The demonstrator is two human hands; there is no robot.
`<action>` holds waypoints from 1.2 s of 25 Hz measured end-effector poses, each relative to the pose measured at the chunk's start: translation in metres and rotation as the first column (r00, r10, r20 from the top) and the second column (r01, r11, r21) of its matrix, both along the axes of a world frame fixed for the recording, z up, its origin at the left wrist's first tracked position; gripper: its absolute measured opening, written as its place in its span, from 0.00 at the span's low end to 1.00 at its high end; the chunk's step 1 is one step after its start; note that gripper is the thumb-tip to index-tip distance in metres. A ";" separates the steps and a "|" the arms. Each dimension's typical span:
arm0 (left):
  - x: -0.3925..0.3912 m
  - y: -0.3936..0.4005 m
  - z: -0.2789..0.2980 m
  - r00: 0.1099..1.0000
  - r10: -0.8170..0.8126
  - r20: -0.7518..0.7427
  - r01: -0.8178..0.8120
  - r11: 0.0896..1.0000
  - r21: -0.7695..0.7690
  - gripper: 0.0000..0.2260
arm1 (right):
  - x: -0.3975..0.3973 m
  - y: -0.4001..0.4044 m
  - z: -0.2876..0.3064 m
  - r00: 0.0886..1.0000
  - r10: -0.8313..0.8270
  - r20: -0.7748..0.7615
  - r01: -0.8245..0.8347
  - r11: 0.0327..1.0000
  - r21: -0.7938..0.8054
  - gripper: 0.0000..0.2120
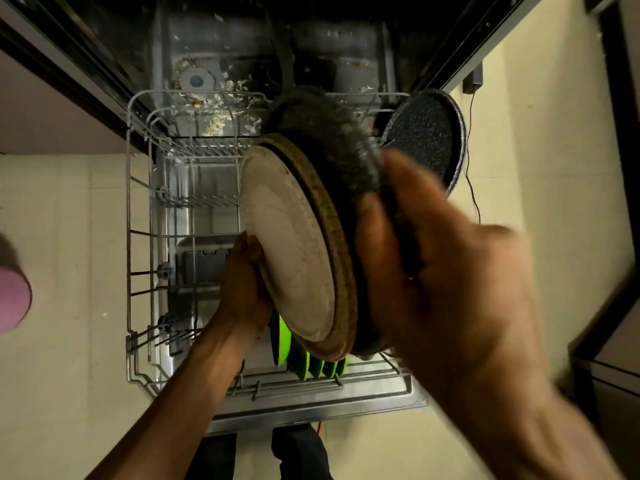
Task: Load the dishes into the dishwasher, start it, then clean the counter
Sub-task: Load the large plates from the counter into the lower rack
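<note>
I look straight down at the pulled-out lower rack (138, 209) of the open dishwasher. My left hand (242, 285) grips the lower edge of a beige plate (291, 244) held on its edge over the rack. Behind the plate is a brown-rimmed dish (343, 258) with a dark speckled outside. My right hand (433, 271), blurred, curls round the dark back of that dish. Several bright green plates (304, 362) stand upright in the rack's front row, under the held dishes. A dark speckled pan (426, 136) leans at the rack's far right.
Food scraps litter the tub floor (214, 112) at the back. The open door (311, 407) lies under the rack. Beige floor tiles lie on both sides. A pink round object (12, 299) is at the left edge. A black cable (471, 161) runs down on the right.
</note>
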State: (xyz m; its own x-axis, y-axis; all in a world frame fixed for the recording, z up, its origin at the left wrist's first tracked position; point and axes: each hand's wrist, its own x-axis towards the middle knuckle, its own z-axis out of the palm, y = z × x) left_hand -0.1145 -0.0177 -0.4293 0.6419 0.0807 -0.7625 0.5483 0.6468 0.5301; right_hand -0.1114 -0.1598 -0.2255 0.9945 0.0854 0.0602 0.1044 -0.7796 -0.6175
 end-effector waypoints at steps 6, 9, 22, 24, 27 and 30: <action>0.004 0.004 0.007 0.999 -0.025 0.024 0.027 0.997 -0.077 0.09 | 0.054 -0.103 -0.029 0.944 -0.324 0.059 0.328 0.941 -0.078 0.11; 0.006 0.004 0.011 0.999 -0.039 -0.001 0.038 0.997 -0.060 0.10 | 0.066 -0.124 -0.055 0.932 -0.361 0.013 0.351 0.897 -0.268 0.12; -0.004 0.013 0.002 0.991 -0.130 0.044 0.130 0.991 -0.010 0.09 | 0.103 -0.140 -0.125 0.944 -0.309 -0.119 0.229 0.869 -0.440 0.09; -0.004 0.012 0.002 0.992 -0.121 0.034 0.122 0.993 -0.009 0.09 | 0.112 -0.139 -0.131 0.955 -0.269 -0.125 0.184 0.867 -0.464 0.08; -0.004 0.011 0.000 0.993 -0.117 0.033 0.118 0.993 -0.009 0.09 | 0.125 -0.135 -0.135 0.957 -0.252 -0.141 0.161 0.871 -0.464 0.07; -0.004 0.011 -0.001 0.992 -0.125 0.029 0.125 0.992 0.000 0.09 | 0.135 -0.135 -0.139 0.945 -0.303 -0.125 0.225 0.878 -0.424 0.08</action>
